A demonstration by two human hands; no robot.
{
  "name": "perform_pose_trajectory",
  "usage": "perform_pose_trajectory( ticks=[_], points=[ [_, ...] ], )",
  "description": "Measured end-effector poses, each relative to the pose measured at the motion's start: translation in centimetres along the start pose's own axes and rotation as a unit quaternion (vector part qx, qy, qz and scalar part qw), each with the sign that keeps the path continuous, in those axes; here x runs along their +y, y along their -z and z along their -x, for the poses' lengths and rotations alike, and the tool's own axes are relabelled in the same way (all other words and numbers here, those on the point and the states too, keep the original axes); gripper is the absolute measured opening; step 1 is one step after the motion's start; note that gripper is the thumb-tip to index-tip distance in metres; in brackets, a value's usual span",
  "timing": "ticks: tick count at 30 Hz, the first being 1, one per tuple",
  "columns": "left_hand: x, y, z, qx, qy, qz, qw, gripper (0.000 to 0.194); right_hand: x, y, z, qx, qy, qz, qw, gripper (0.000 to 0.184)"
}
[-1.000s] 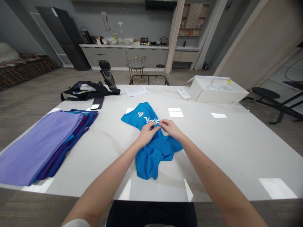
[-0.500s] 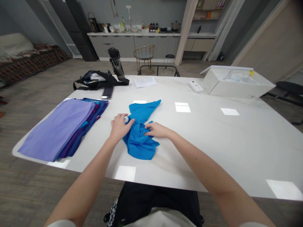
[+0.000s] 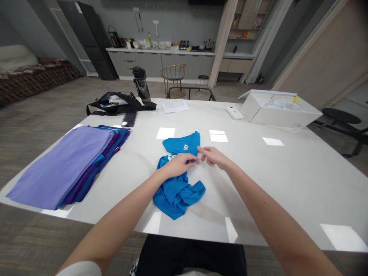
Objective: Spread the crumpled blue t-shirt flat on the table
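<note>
A crumpled blue garment (image 3: 175, 195) with white print lies on the table in front of me. Its far part is spread flatter and shows a small white logo; the near part is bunched in folds. My left hand (image 3: 182, 163) reaches across the middle of the garment, fingers stretched toward its right edge and a little apart. At that same edge is my right hand (image 3: 214, 156), its index fingertip touching the cloth and its thumb apart from it. Neither hand visibly grips the fabric.
Left of the garment lies a stack of folded clothes (image 3: 63, 165), lilac on top. Behind are a black bag (image 3: 120, 101), a dark bottle (image 3: 141, 84), a printed sheet (image 3: 176, 106), a white device (image 3: 234, 112) and an open white box (image 3: 273, 111), all on the white table (image 3: 287, 184).
My left hand has moved right across the garment, and my right hand has moved right and let go of the bunched cloth. The far part is spread wider, exposing white print.
</note>
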State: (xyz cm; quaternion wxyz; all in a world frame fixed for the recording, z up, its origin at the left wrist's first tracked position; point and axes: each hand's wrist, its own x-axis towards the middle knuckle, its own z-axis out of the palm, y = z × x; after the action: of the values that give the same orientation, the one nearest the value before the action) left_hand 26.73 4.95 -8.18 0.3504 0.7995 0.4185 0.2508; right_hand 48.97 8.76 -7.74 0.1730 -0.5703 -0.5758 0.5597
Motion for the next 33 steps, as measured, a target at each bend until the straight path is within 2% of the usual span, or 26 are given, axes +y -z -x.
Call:
perform_pose_trajectory(
  ticks=[2, 4, 6, 8, 10, 11, 12, 14, 16, 18, 20, 21, 23, 25, 26, 28, 31, 33],
  points=[
    [0.3, -0.2, -0.1, 0.013, 0.036, 0.000, 0.999, 0.030, 0.3, -0.9, -2.0, 0.065, -0.013, -0.009, 0.998, 0.060],
    [0.0, 0.0, -0.7, 0.067, 0.092, -0.087, 0.990, 0.037, 0.3, -2.3, -3.7, 0.073, -0.014, 0.007, 0.997, 0.050],
    [-0.5, 0.2, -1.7, 0.092, 0.148, -0.172, 0.970, 0.048, -0.1, -3.4, -4.7, 0.091, -0.001, 0.001, 0.996, 0.040],
    [-0.5, 0.4, -2.7, 0.092, 0.169, -0.158, 0.968, 0.037, -0.9, -3.6, -4.8, 0.122, 0.036, -0.042, 0.991, 0.035],
    [0.3, 0.7, -3.8, 0.107, 0.131, -0.022, 0.985, 0.021, -2.5, -3.0, -3.7, 0.172, 0.134, -0.084, 0.972, 0.037],
    [0.9, 1.0, -4.4, 0.122, 0.096, 0.080, 0.985, 0.021, -3.5, -2.3, -2.8, 0.199, 0.201, -0.090, 0.955, 0.039],
    [1.7, 1.4, -4.9, 0.140, 0.060, 0.188, 0.970, 0.024, -4.7, -1.5, -1.8, 0.228, 0.270, -0.085, 0.931, 0.041],
    [2.9, 2.3, -5.9, 0.188, 0.007, 0.368, 0.911, 0.035, -7.0, 0.4, 0.2, 0.272, 0.374, -0.043, 0.886, 0.042],
    [3.0, 3.3, -6.8, 0.233, 0.000, 0.460, 0.857, 0.041, -8.3, 2.4, 1.4, 0.331, 0.413, 0.016, 0.848, 0.041],
    [1.7, 3.8, -7.4, 0.264, 0.053, 0.473, 0.839, 0.038, -7.8, 4.2, 1.2, 0.399, 0.401, 0.099, 0.819, 0.037],
    [-0.7, 3.8, -7.4, 0.289, 0.160, 0.415, 0.848, 0.034, -5.5, 5.2, 0.0, 0.438, 0.334, 0.172, 0.816, 0.036],
    [-1.9, 3.6, -7.3, 0.304, 0.216, 0.354, 0.858, 0.034, -3.9, 5.5, -0.9, 0.431, 0.280, 0.191, 0.836, 0.036],
    [-3.9, 2.8, -6.6, 0.341, 0.264, 0.171, 0.886, 0.040, -0.5, 5.3, -2.4, 0.354, 0.169, 0.204, 0.897, 0.034],
    [-4.8, 1.8, -6.0, 0.350, 0.240, -0.031, 0.905, 0.047, 2.1, 4.4, -3.5, 0.295, 0.100, 0.205, 0.928, 0.036],
    [-4.9, 1.3, -5.8, 0.329, 0.216, -0.114, 0.912, 0.049, 2.9, 3.8, -3.9, 0.276, 0.081, 0.208, 0.935, 0.039],
    [-4.6, 0.4, -5.8, 0.253, 0.184, -0.220, 0.924, 0.047, 3.4, 2.5, -4.5, 0.256, 0.066, 0.213, 0.941, 0.046],
    [-4.2, -0.3, -6.7, 0.144, 0.165, -0.266, 0.939, 0.021, 2.5, 1.1, -5.7, 0.232, 0.078, 0.212, 0.946, 0.042],
    [-4.3, -0.2, -7.4, 0.130, 0.151, -0.235, 0.951, 0.009, 1.7, 0.7, -6.8, 0.214, 0.092, 0.218, 0.948, 0.036]
  ],
)
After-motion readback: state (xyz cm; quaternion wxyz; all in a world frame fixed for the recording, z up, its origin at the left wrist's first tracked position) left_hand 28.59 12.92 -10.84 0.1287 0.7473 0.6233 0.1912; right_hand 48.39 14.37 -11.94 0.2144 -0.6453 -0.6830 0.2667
